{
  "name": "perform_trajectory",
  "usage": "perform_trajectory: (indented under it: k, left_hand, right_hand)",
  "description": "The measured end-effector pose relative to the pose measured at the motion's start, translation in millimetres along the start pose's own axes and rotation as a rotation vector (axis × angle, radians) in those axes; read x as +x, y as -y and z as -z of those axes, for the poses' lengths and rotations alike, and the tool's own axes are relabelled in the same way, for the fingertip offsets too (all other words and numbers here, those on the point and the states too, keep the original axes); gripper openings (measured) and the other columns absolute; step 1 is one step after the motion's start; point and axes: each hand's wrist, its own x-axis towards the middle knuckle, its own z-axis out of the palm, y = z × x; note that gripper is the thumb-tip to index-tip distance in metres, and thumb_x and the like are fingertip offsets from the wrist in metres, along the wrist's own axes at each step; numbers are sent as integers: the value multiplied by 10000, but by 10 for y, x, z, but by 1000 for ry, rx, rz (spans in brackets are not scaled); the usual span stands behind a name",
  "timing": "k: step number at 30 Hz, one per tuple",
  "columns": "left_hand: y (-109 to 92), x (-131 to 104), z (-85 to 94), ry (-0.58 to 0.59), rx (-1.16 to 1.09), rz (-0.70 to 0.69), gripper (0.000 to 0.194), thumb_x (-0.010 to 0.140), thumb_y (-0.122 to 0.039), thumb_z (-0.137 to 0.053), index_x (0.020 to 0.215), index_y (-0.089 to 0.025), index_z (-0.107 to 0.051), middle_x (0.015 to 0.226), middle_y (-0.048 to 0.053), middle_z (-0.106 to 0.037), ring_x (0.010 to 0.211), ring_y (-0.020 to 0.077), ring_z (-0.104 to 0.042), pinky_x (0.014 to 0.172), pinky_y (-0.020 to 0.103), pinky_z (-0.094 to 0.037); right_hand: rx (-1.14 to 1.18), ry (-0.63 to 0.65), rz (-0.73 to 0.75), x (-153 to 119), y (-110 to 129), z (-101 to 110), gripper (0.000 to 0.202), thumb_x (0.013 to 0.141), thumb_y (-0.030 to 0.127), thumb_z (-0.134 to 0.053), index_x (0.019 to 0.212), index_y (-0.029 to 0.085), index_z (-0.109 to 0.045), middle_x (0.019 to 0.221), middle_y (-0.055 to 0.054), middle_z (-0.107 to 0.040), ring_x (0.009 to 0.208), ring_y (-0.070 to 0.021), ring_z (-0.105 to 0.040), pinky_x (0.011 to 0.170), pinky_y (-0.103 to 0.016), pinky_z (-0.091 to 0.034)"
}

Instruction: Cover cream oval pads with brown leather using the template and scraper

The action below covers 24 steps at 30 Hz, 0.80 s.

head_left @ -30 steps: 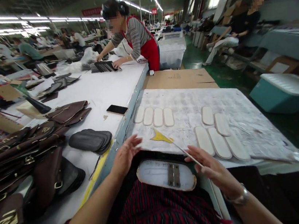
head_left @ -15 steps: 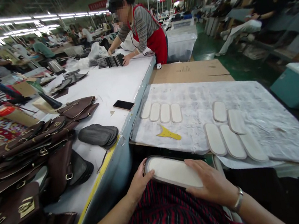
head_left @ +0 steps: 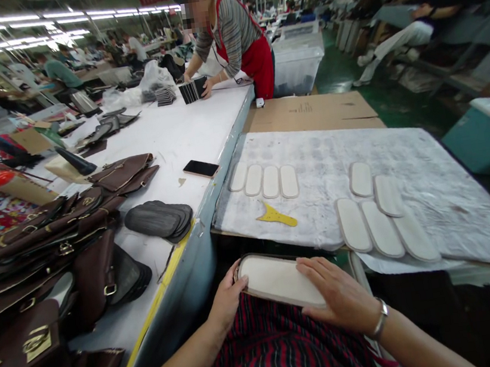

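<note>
Over my lap lies an oblong white panel with rounded ends and a dark rim [head_left: 275, 277]. My left hand [head_left: 227, 294] grips its left end, thumb on the white face and fingers around the edge. Across the right end rests my right hand [head_left: 338, 294], its fingers over the white face and thumb along the near edge; the panel's right tip is hidden under it. On the board ahead lie similar white oval pieces [head_left: 288, 181], with more of them [head_left: 353, 224] to the right. A yellow forked piece [head_left: 277, 214] sits nearest the panel.
Brown leather bags [head_left: 89, 270] with metal clasps are piled on the white table [head_left: 166, 133] at left. Beside them are stacked dark oval pieces [head_left: 157, 219] and a phone [head_left: 201, 168]. Across the table a co-worker in a red apron [head_left: 257, 55] handles a dark stack [head_left: 193, 90].
My hands and the white panel have shifted slightly left, with the grip unchanged. Across the table, the co-worker has separated some dark pieces and holds them upright as a smaller stack.
</note>
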Motion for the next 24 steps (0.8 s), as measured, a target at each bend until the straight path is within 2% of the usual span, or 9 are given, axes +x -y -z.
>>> perform_trajectory:
  k: [10,14,16,19,21,22,24]
  left_hand:
    - [-4,-13,24,27,36,5,574,752,-257,-539,1299,-182,-379,1301,40,-481,1201,206,-424,1036,327,-294]
    - [-29,0,61,42,175,-18,553,786,-290,-494,1308,-168,-359,1306,55,-473,1211,207,-411,1045,345,-275]
    - [-85,-26,83,15,406,-130,555,806,-316,-476,1322,-171,-333,1349,67,-415,1243,215,-363,1062,378,-238]
    - [-200,-98,63,12,832,-492,558,819,-327,-484,1336,-210,-309,1408,59,-316,1302,229,-241,1077,419,-184]
    - [-268,-135,-14,175,1024,-717,521,833,-323,-475,1326,-238,-331,1382,56,-361,1289,228,-263,1063,408,-216]
    - [-294,-143,-73,296,1098,-783,507,836,-334,-474,1318,-243,-347,1344,64,-414,1257,232,-317,1040,402,-255]
    - [-329,-142,-212,495,1239,-830,540,818,-388,-495,1314,-228,-357,1254,92,-502,1157,254,-422,967,416,-331]
  right_hand:
    - [14,15,22,32,5,18,713,647,397,-666,1266,166,-397,1267,-131,-450,1119,-300,-402,942,-473,-358]
    - [-10,30,18,57,15,25,737,629,385,-682,1269,160,-394,1268,-131,-448,1110,-305,-397,929,-468,-363]
    - [-26,45,6,69,24,40,751,623,395,-688,1269,152,-393,1271,-133,-442,1107,-306,-393,927,-466,-363]
    - [-40,70,-16,90,59,68,768,606,411,-701,1262,149,-401,1259,-135,-449,1092,-305,-400,921,-462,-365]
    - [-41,87,-28,111,89,85,773,596,415,-707,1258,150,-408,1249,-136,-455,1087,-304,-405,923,-462,-362]
    - [-36,94,-37,122,100,95,773,594,415,-708,1256,150,-410,1248,-136,-455,1089,-304,-405,929,-464,-356]
    - [11,104,-64,138,101,123,791,580,429,-715,1257,151,-413,1251,-137,-451,1106,-308,-398,948,-475,-335]
